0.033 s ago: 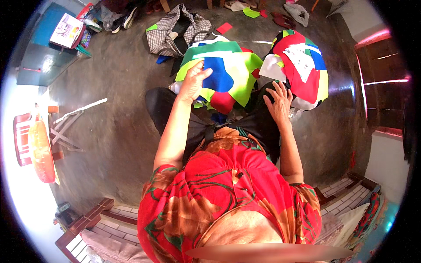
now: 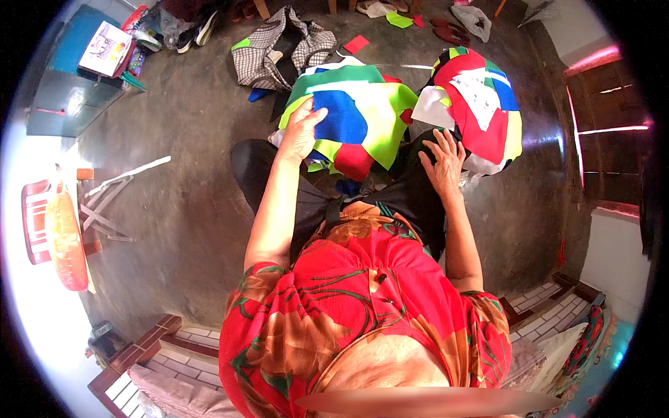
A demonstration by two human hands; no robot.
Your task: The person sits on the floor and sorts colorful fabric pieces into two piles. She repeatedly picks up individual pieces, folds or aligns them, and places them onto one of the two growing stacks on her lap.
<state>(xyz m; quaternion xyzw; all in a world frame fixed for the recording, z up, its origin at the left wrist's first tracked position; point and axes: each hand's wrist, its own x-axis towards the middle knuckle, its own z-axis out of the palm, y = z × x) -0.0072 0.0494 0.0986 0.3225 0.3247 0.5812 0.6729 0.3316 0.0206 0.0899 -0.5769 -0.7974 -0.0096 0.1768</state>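
Observation:
My left hand is closed at the edge of a blue fabric piece, thumb and fingers pinching it. The blue piece lies over a heap of cut cloth in front of my lap. In that heap are a lime-green piece, a dark green piece and a red piece. My right hand holds nothing; its fingers are spread on my dark-trousered knee. Beside it stands a rounded bundle covered with red, white, blue and yellow cloth pieces.
A checked black-and-white cloth lies on the floor beyond the heap. A red scrap and a lime scrap lie farther off. A blue cabinet and a red chair stand at the left.
My left hand has shifted slightly left and down, drawing the blue fabric piece left with it. My right hand stays where it was.

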